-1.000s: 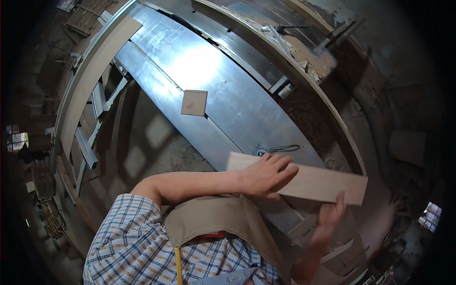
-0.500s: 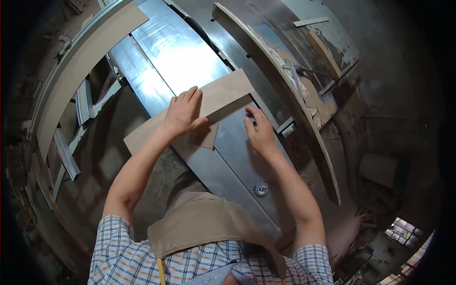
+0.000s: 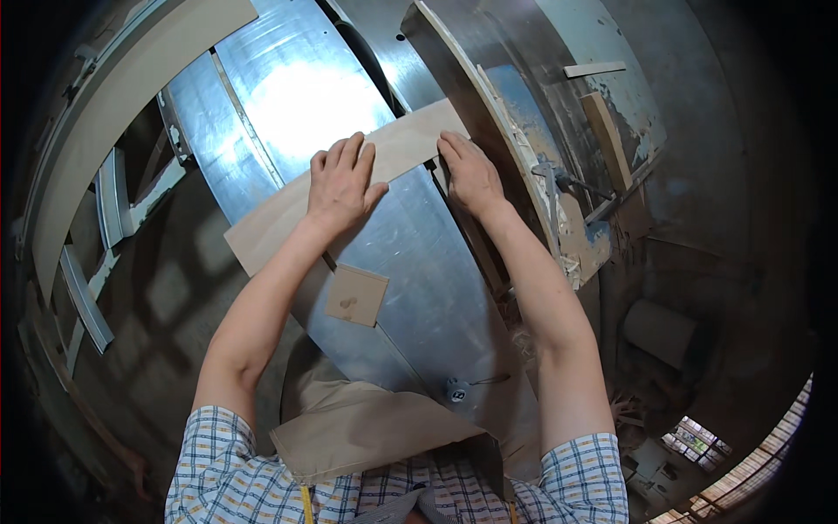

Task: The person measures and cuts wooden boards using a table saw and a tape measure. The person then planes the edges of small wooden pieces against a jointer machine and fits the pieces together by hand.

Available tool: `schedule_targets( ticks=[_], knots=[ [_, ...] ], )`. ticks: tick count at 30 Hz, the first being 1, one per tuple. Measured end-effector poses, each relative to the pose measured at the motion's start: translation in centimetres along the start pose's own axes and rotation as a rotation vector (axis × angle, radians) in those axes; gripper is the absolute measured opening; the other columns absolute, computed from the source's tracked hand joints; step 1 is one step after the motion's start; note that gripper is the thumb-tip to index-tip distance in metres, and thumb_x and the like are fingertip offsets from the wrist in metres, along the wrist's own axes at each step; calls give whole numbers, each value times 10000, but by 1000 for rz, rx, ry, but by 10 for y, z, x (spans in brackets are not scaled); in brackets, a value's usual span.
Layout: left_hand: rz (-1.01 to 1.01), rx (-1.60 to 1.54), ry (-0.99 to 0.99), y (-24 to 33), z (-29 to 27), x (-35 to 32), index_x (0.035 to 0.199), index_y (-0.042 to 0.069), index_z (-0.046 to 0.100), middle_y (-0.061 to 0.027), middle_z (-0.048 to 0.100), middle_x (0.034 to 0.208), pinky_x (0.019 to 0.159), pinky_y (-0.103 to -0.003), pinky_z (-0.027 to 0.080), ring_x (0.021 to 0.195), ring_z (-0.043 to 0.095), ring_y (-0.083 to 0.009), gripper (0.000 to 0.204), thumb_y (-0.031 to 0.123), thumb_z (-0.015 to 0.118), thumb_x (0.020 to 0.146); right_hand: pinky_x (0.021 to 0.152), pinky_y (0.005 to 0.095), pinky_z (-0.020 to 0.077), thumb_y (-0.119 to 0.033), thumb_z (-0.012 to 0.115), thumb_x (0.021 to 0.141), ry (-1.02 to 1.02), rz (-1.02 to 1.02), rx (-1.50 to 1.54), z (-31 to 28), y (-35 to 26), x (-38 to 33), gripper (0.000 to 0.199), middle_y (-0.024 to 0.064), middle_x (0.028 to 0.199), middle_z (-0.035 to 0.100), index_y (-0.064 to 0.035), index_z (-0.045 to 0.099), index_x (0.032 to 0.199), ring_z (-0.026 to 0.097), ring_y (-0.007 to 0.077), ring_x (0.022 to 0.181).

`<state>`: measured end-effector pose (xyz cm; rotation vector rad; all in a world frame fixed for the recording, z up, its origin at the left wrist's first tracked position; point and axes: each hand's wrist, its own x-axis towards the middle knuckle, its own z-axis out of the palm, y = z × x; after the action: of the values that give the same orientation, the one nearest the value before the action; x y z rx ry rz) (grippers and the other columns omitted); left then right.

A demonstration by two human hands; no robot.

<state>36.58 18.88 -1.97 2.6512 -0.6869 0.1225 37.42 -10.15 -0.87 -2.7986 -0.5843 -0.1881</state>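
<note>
A long pale wooden board [image 3: 406, 144] lies slantwise across the shiny metal machine table [image 3: 419, 236]. My left hand [image 3: 343, 185] rests flat on the middle of the board, fingers spread and thumb out to the right. At the board's right end my right hand [image 3: 473, 175] lays its extended fingers on the near edge; its thumb is mostly hidden. The board's right end meets a tall dark fence [image 3: 449, 74]. Nearer me, a small square wooden piece [image 3: 357, 295] with a dark smudge lies loose on the metal.
A small round grey-and-white thing [image 3: 456, 389] sits near the table's front. Beyond the fence are a wood strip [image 3: 608, 140], a thin pale slat [image 3: 595, 69] and wood scraps. On the left, a long curved-looking board [image 3: 131, 96] lies along a metal frame [image 3: 113, 196].
My right hand has come forward and onto the board's right end. The board has shifted against the fence, away from the small square piece, which now lies fully uncovered. My view has shifted slightly.
</note>
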Motion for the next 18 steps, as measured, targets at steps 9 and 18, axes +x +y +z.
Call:
schedule_targets(
  ticks=[9,18],
  knots=[
    [24,52,19,-1,2,7,1490,76,529,-168,492,1566,1136,-522,330,1423,458,-338,690,447,735,946,1060,428,525,-58,580,958,-85,-200,-251,-14,20,33,366,159,1428,642,2,641,1315,622,324,1299],
    [36,101,53,-23,-1,28,1452,56,569,-181,514,1545,1116,-534,356,1404,478,-347,644,457,710,968,973,381,548,-93,600,954,-114,-323,-468,-5,28,80,336,149,1329,672,23,651,1266,670,265,1140]
  ],
)
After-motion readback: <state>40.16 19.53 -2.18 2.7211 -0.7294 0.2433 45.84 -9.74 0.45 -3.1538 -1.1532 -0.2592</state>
